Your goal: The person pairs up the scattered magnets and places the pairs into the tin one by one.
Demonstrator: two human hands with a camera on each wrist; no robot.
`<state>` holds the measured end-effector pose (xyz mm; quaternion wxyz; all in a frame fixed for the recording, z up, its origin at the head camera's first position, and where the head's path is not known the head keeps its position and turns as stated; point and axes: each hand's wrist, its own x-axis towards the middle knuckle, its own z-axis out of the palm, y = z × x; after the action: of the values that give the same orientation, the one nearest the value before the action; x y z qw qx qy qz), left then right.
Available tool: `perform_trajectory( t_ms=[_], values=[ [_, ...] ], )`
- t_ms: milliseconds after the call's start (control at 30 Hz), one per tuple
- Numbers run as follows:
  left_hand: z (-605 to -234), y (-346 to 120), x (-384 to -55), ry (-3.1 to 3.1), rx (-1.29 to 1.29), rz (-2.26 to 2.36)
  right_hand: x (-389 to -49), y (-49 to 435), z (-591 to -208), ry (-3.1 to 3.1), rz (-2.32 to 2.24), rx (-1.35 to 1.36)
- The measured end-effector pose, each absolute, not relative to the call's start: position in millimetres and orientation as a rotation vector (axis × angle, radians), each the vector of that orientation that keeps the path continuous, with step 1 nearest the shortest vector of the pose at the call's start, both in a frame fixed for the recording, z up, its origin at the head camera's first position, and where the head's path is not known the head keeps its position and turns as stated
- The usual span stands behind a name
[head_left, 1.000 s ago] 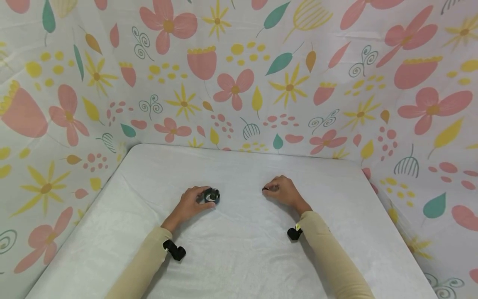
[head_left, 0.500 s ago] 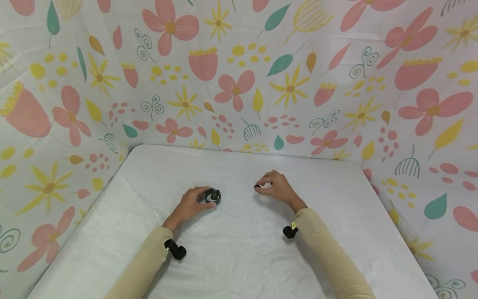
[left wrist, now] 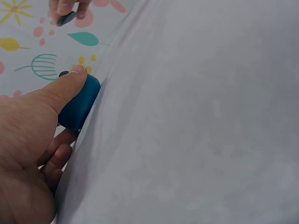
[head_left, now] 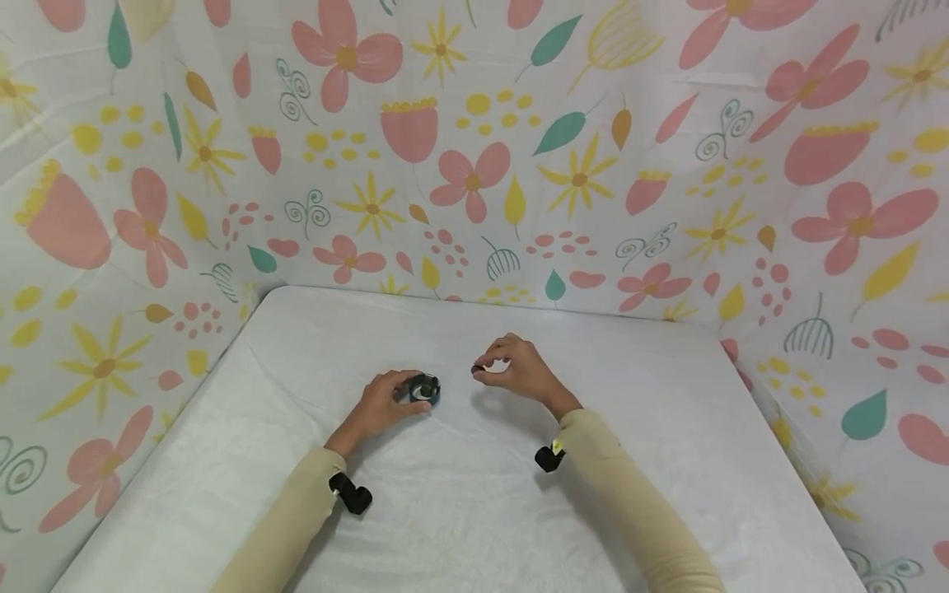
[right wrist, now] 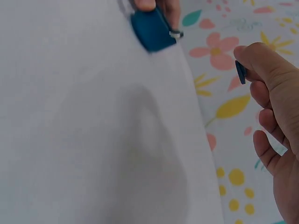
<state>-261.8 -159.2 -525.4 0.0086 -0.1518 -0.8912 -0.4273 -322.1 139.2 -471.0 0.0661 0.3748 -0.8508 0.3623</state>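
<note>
My left hand point(head_left: 376, 402) grips a small round object point(head_left: 426, 389) around its side as it stands on the white-covered table. Its top looks dark with a pale ring inside, but its kind is unclear. In the left wrist view its wall point(left wrist: 81, 107) is smooth and blue, with the thumb across it. A small metal piece point(right wrist: 176, 34) sticks out from it in the right wrist view. To the right, held above the table, my right hand point(head_left: 525, 368) pinches a small thin disc point(head_left: 478, 371) between thumb and forefinger. That disc point(right wrist: 240, 72) looks blue, seen edge-on.
A white cloth point(head_left: 445, 502) covers the table. Flower-printed fabric point(head_left: 474, 165) rises behind it and along both sides. Each sleeve carries a black wrist camera, the left camera point(head_left: 352, 494) and the right camera point(head_left: 549, 457).
My right hand has lifted slightly and moved left with the disc, closer to the blue object. The left hand stays in place, still gripping that object.
</note>
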Motion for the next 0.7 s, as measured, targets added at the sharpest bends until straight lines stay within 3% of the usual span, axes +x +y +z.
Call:
perform_trajectory(
  t_ms=[700],
  values=[
    [-525.1,-161.6,-263.3,-2.759,-0.556,-1.336,-320.5,67.7,-481.2,-2.547,1.142,1.287]
  ],
)
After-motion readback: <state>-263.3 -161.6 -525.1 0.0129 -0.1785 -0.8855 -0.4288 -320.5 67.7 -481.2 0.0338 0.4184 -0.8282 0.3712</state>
